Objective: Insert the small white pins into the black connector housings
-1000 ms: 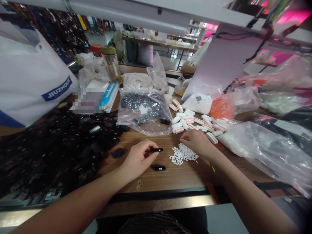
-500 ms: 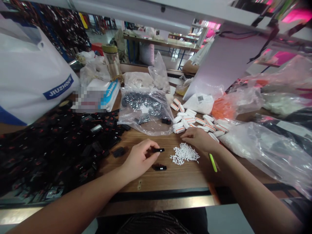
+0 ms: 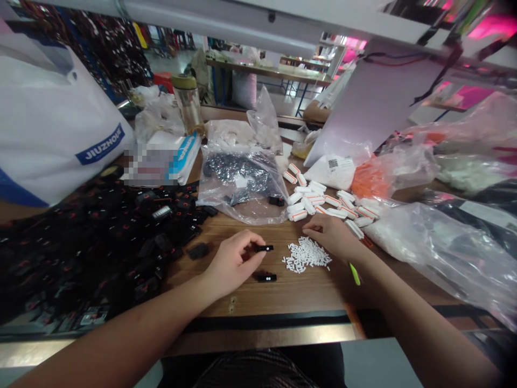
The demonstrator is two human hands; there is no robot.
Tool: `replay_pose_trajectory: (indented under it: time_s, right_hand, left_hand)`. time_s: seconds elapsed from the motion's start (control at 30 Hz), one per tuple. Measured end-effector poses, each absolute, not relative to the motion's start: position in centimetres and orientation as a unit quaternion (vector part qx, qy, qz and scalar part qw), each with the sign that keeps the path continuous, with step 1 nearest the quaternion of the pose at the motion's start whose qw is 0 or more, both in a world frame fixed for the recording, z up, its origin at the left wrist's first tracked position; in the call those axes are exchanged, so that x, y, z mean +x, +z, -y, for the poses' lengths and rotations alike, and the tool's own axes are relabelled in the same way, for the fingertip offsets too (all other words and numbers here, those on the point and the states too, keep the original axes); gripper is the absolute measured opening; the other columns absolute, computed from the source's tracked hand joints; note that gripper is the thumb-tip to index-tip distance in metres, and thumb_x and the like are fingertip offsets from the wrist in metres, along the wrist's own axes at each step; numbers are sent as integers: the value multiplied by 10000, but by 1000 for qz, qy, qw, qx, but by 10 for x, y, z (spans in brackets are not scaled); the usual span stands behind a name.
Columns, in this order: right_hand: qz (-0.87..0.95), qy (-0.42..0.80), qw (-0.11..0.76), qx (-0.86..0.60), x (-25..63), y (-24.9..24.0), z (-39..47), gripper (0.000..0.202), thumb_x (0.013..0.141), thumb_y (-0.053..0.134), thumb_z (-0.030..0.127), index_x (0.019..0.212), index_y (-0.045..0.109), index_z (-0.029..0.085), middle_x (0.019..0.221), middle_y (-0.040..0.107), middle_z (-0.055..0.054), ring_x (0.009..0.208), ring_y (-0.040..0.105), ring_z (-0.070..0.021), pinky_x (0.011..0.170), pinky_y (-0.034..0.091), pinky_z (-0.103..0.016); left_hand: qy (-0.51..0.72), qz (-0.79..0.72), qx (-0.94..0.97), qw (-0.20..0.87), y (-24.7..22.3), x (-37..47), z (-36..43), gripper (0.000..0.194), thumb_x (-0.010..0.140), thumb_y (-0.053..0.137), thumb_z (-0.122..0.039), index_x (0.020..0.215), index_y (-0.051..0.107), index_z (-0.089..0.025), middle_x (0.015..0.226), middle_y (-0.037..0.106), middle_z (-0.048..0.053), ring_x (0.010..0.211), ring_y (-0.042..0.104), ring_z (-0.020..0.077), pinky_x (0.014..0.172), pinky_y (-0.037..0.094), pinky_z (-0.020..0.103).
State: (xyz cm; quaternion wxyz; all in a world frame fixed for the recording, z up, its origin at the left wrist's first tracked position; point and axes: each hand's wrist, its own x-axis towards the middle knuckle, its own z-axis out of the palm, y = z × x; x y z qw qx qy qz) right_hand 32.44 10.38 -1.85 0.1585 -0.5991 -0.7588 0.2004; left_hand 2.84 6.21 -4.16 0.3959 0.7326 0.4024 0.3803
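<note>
Between thumb and fingers, my left hand (image 3: 236,261) grips a small black part (image 3: 265,248) that shows a white dot. A second black part (image 3: 267,277) with two white dots lies on the table just below it. My right hand (image 3: 329,233) is over the upper right edge of a heap of tiny white pieces (image 3: 304,255), its fingertips pinched together. Whatever those fingertips hold is too small to make out. White blocks with orange stripes (image 3: 311,200) lie behind my right hand.
Many black parts (image 3: 100,242) cover the left side. A clear bag of dark parts (image 3: 242,180) lies at the centre back, near a bottle (image 3: 189,105). Plastic bags (image 3: 428,242) crowd the right. A yellow-green tool (image 3: 354,274) lies by my right forearm.
My right hand has shifted very slightly right and down, and its forearm now covers more of the yellow-green tool. My left hand keeps its grip on the black part.
</note>
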Motion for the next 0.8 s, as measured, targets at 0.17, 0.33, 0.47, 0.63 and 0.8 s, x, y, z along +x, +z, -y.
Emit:
replay_pose_trajectory:
  time_s: [0.17,0.33,0.47,0.63,0.8]
  right_hand:
    - [739,215,197,-607,306,-13,-91,187,870,594,306,769,691,182,731,680,-21,658,595,-160,607,445,-283]
    - [768,293,298,-484,253,9,-61,148,931,606,290,820,677,223,868,682,-19,863,618,-173,816,477,-334]
    - [782,301,313,-448,227,10,-51,113,941,604,231,848,668,226,894,652,-17,905,597,-175,860,465,-352]
    - [793,263,322,-446,225,0,-53,110,957,578,227,862,633,220,891,633,-29,904,574,-191,837,463,-362]
    - [825,194,296,-441,223,2,-49,124,961,552,201,881,646,209,901,660,-49,891,565,-206,824,446,-384]
  left_hand:
    - [382,-397,735,396,-40,29,-62,89,874,623,-173,955,625,-210,956,672,34,839,628,168,678,507,281]
    - [389,-394,730,401,-41,30,-62,92,862,628,-180,951,636,-202,911,665,30,803,624,164,660,505,271]
    - [392,-396,726,402,-41,30,-62,67,859,635,-184,926,632,-193,866,651,16,735,601,143,619,480,243]
    - [398,-389,730,396,-40,30,-62,66,865,635,-169,925,631,-195,870,656,9,752,603,141,613,461,229]
    - [391,-400,718,414,-45,31,-63,77,847,650,-179,919,627,-191,863,664,14,729,606,144,611,478,239]
